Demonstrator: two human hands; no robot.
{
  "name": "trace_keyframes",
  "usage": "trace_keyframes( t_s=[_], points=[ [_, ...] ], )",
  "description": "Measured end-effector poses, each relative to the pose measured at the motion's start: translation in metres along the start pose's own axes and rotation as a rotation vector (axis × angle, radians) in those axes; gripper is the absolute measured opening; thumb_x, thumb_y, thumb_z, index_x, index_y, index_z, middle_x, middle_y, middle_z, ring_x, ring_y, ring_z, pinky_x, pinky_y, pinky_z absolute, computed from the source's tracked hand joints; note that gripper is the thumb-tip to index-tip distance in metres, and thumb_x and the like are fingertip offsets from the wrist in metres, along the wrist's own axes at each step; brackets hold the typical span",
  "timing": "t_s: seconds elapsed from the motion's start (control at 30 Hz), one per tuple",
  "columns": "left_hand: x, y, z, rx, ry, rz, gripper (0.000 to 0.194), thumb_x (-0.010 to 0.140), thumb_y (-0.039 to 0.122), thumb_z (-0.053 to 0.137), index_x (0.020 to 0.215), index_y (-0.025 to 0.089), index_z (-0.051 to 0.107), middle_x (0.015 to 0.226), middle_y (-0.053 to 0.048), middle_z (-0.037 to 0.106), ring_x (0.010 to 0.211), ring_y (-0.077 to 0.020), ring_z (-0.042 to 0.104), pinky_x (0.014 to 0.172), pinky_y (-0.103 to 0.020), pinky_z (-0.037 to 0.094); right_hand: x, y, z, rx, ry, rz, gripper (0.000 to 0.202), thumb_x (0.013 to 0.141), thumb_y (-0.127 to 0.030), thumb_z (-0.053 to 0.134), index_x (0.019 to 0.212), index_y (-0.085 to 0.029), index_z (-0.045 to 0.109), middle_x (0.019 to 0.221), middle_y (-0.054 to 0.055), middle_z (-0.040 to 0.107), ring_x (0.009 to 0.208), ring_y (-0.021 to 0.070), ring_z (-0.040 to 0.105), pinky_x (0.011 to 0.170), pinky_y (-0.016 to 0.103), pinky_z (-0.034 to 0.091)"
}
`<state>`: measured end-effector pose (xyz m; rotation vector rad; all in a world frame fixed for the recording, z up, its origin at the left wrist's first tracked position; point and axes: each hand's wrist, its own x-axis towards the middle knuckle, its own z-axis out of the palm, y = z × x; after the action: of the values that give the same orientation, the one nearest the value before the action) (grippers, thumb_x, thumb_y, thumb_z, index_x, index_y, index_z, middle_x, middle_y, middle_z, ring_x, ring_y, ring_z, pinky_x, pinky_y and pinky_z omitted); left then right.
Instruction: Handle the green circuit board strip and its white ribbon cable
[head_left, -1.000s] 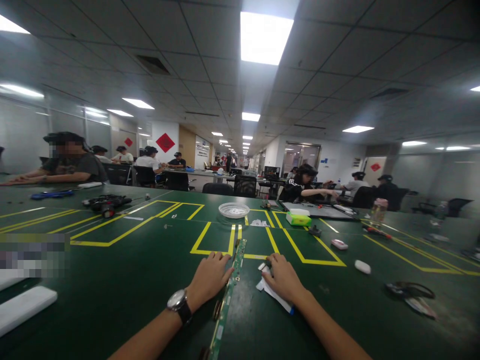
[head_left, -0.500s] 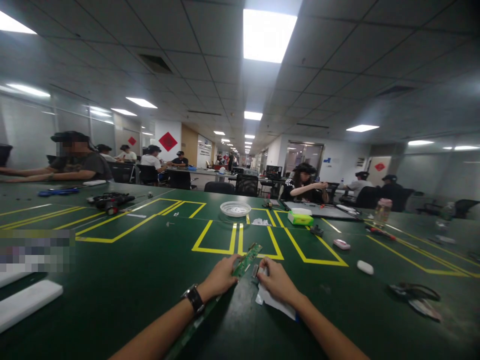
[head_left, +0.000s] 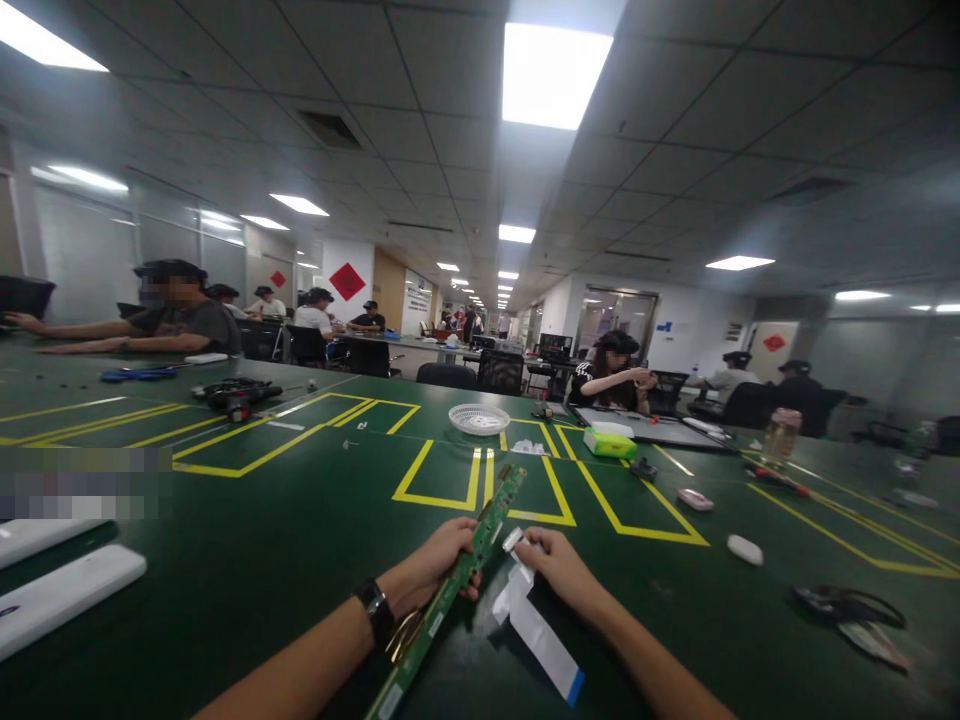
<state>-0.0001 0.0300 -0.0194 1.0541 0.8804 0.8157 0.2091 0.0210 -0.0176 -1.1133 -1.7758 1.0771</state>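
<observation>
The left hand grips a long green circuit board, the right hand a white ribbon cable, over the green table. Toward its far edge sit a round white plastic basket and a boxy lime-green packet.

And the long green circuit board runs off the bottom edge, hiding part of the bare left hand!
</observation>
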Motion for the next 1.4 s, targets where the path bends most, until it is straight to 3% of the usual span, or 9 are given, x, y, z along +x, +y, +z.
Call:
trace_keyframes(
  t_s=[0.13, 0.23, 0.43, 0.6, 1.07, 1.23, 1.4],
  points=[
    [-0.006, 0.003, 0.004, -0.006, 0.01, 0.013, 0.019, 0.079, 0.03, 0.05, 0.091, 0.018, 0.044, 0.06, 0.004, 0.05, 0.04, -0.0109, 0.052, 0.032, -0.017, 0.035, -0.004, -0.006, 0.01, 0.104, -0.05, 0.023, 0.037, 0.077, -0.051, 0.064, 0.071, -0.015, 0.057, 0.059, -0.005, 0.047, 0.054, 0.0089, 0.04, 0.051, 0.021, 0.029],
    [-0.011, 0.005, 0.007, 0.033, 0.072, 0.09, 0.027, 0.083, 0.043, 0.053, 0.089, 0.018, 0.045, 0.062, 0.005, 0.051, 0.035, -0.0072, 0.047, 0.03, -0.015, 0.028, -0.005, -0.006, 0.014, 0.158, -0.039, 0.049, 0.041, 0.076, -0.055, 0.064, 0.068, -0.016, 0.056, 0.057, -0.005, 0.046, 0.052, 0.0087, 0.039, 0.05, 0.021, 0.029],
    [-0.012, 0.003, 0.01, 0.03, 0.035, 0.196, 0.033, 0.083, 0.043, 0.059, 0.099, 0.015, 0.054, 0.061, 0.005, 0.054, 0.04, -0.0052, 0.047, 0.04, -0.017, 0.038, -0.005, -0.003, 0.018, 0.119, 0.015, 0.044, 0.039, 0.078, -0.054, 0.063, 0.069, -0.016, 0.056, 0.06, -0.004, 0.049, 0.054, 0.0093, 0.042, 0.051, 0.021, 0.03],
    [-0.012, 0.002, 0.009, 0.035, 0.036, 0.261, 0.03, 0.081, 0.041, 0.062, 0.093, 0.014, 0.058, 0.062, 0.004, 0.055, 0.047, -0.0061, 0.049, 0.05, -0.018, 0.042, -0.009, -0.011, 0.022, 0.155, 0.015, 0.034, 0.038, 0.079, -0.05, 0.064, 0.066, -0.016, 0.052, 0.057, -0.005, 0.047, 0.052, 0.0086, 0.04, 0.05, 0.021, 0.029],
    [-0.013, -0.003, 0.009, 0.136, 0.046, 0.317, 0.036, 0.082, 0.046, 0.059, 0.096, 0.013, 0.06, 0.082, -0.002, 0.061, 0.066, -0.0109, 0.056, 0.061, -0.021, 0.045, -0.011, -0.015, 0.023, 0.144, 0.025, 0.064, 0.037, 0.076, -0.05, 0.065, 0.068, -0.016, 0.055, 0.057, -0.004, 0.051, 0.051, 0.0092, 0.043, 0.05, 0.021, 0.031],
    [-0.018, -0.002, 0.013, 0.155, -0.03, 0.274, 0.04, 0.085, 0.047, 0.054, 0.107, 0.015, 0.059, 0.077, -0.001, 0.06, 0.061, -0.0107, 0.053, 0.059, -0.021, 0.042, -0.01, -0.013, 0.024, 0.112, 0.065, 0.039, 0.037, 0.077, -0.051, 0.064, 0.069, -0.015, 0.057, 0.058, -0.003, 0.052, 0.053, 0.0097, 0.043, 0.051, 0.021, 0.031],
    [-0.026, 0.002, 0.018, 0.293, -0.025, 0.351, 0.033, 0.084, 0.046, 0.057, 0.095, 0.016, 0.063, 0.087, -0.004, 0.063, 0.081, -0.0145, 0.056, 0.07, -0.02, 0.043, -0.008, -0.011, 0.023, 0.123, 0.043, 0.032, 0.04, 0.076, -0.054, 0.064, 0.072, -0.014, 0.06, 0.061, -0.002, 0.054, 0.055, 0.0106, 0.045, 0.053, 0.022, 0.035]
  ],
)
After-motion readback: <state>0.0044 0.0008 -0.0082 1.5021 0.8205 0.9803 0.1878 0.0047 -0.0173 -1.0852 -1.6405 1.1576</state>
